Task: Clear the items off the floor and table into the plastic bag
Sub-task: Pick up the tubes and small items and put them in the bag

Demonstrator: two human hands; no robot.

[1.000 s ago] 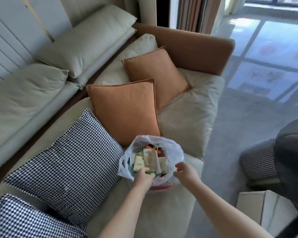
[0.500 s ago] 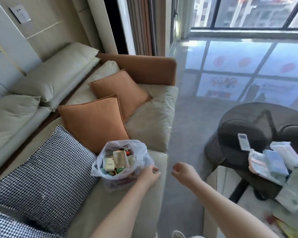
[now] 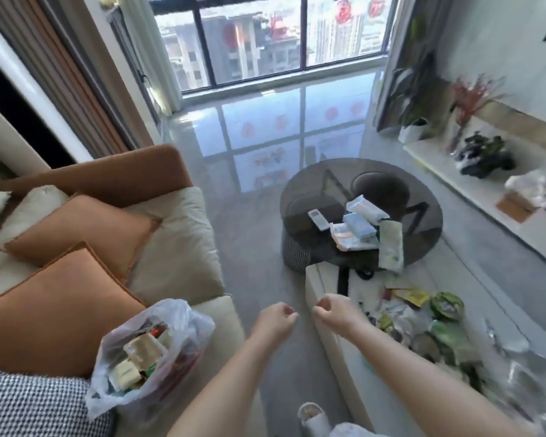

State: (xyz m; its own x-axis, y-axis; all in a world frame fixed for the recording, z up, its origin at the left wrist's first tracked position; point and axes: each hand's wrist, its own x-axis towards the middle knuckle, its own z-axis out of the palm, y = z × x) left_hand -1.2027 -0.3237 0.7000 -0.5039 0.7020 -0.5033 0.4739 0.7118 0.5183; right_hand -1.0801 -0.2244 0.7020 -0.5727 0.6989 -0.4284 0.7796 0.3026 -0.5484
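The clear plastic bag (image 3: 158,351) stands on the sofa seat at the lower left, open at the top and holding several packets. My left hand (image 3: 273,323) and my right hand (image 3: 336,315) hang side by side over the floor to the right of the bag, fingers loosely curled and holding nothing. The round dark glass table (image 3: 423,212) carries tissue packs (image 3: 360,225), a green-white packet (image 3: 391,246) and a white remote (image 3: 318,219). Several wrappers and green packets (image 3: 442,326) lie scattered on the white low table at the lower right.
A beige sofa (image 3: 177,241) with orange cushions (image 3: 63,313) and a houndstooth cushion (image 3: 29,405) fills the left. A white low table's edge (image 3: 319,279) lies under my right hand. A white shelf (image 3: 486,197) with plants runs along the right wall. My slipper (image 3: 312,417) shows at the bottom.
My view has swung right from the sofa to the room. My left hand let go of the bag's rim and both hands moved right, away from the bag.
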